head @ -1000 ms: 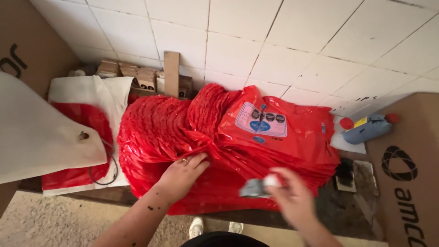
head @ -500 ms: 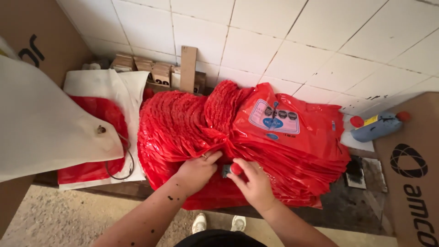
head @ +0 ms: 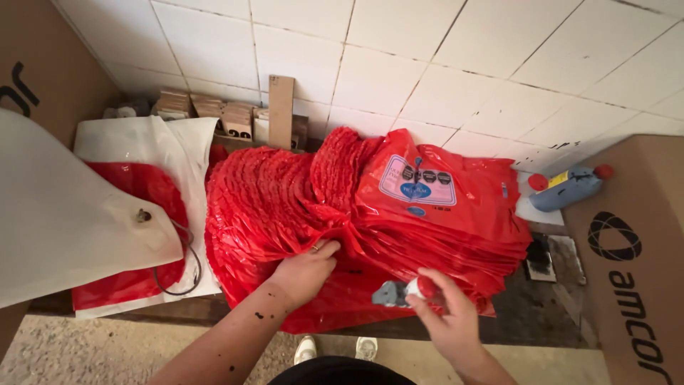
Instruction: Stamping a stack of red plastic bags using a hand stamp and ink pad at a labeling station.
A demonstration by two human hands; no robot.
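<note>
A thick stack of red plastic bags (head: 370,214) lies across a dark bench, its top bag bearing a pink and blue printed label (head: 417,182). My left hand (head: 306,269) presses down on the stack's near edge, fingers gripping a fold of the red plastic. My right hand (head: 445,321) hovers at the front right of the stack, closed around a small grey-blue tool with a red and white tip (head: 406,290).
A white sack holding red bags (head: 135,214) lies at left under a white flap with a grommet and cord. Cardboard boxes (head: 627,271) stand at both sides. A blue bottle with red caps (head: 566,187) rests at right. Wood scraps (head: 281,110) lean on the tiled wall.
My right hand has drawn back from the middle of the stack toward the front right, still holding the small tool. My left hand has stayed on the stack's edge.
</note>
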